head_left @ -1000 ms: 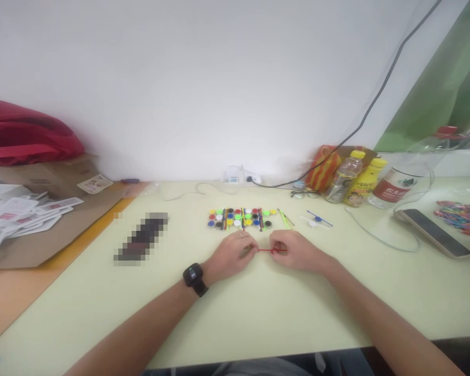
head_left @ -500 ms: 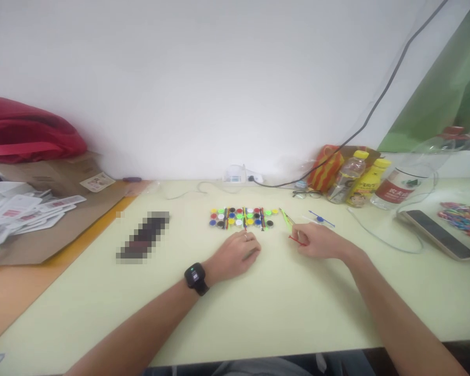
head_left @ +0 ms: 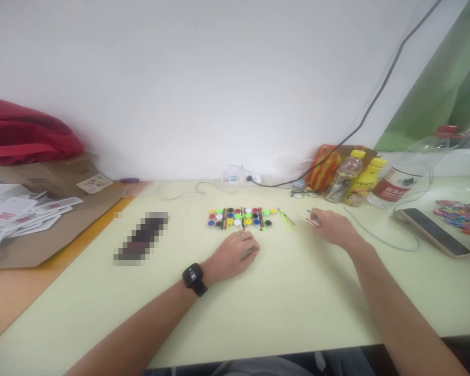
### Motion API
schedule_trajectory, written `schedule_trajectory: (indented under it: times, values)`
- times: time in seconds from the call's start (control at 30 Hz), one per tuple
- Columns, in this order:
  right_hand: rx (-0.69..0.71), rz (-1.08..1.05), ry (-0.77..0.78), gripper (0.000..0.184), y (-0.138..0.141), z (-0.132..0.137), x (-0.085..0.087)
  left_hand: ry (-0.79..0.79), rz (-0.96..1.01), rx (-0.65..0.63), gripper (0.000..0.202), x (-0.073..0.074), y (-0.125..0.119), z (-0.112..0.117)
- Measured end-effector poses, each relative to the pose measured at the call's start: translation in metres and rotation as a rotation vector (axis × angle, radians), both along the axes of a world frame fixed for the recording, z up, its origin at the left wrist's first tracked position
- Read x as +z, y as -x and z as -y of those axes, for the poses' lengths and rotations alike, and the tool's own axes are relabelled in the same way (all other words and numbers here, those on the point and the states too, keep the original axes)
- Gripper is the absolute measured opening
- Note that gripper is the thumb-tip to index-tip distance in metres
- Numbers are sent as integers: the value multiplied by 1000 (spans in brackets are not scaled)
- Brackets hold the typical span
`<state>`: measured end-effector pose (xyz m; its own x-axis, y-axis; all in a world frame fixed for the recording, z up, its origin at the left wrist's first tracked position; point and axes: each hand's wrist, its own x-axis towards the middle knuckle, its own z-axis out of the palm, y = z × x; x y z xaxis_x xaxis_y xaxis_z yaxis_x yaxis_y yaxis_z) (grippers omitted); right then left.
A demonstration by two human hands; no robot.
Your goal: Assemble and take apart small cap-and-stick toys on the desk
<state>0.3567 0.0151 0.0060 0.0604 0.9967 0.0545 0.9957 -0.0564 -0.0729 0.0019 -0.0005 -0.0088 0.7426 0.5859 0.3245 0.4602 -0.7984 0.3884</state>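
Observation:
Small round discs (head_left: pixel 237 222) in several colours lie in rows on the table, with thin coloured plastic sticks (head_left: pixel 224 218) in upright bundles among them. Just in front of these rows my left hand (head_left: pixel 235 254) rests on the table, fingers curled in; what they hold, if anything, is hidden. My right hand (head_left: pixel 332 227) is further right, its fingertips pinched around a thin red stick (head_left: pixel 312 223). A blue stick (head_left: pixel 314 213) is at the same fingertips, mostly covered by the hand. Loose yellow-green sticks (head_left: pixel 285 217) lie between the disc rows and my right hand.
Behind my right hand stand a clear bottle (head_left: pixel 344 175), a yellow bottle (head_left: pixel 365 183) and a large bottle (head_left: pixel 395 183). A phone (head_left: pixel 433 231), a white cable (head_left: pixel 391 245) and a pile of coloured pieces (head_left: pixel 460 215) lie rightward. Cardboard (head_left: pixel 35 240) with white packets is left.
My right hand has moved right, from beside the yellow-green sticks to the blue stick. Those yellow-green sticks now lie uncovered on the table. My left hand has stayed in place.

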Motion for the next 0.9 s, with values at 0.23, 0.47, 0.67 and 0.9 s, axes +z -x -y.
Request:
schedule_trajectory:
  times: [0.23,0.47,0.67,0.9]
  values:
    - [141,-176,-134,16,33,0,-9,8,12,-1,16,1,0,1]
    - [359,-145,-144,24,64,6,-24,11,15,4,16,0,0,0]
    - [346,-82,-112,22,70,8,-21,15,6,6,15,-1,0,0]
    - [294,-75,-105,19,75,6,-21,21,7,10,16,-2,0,0]
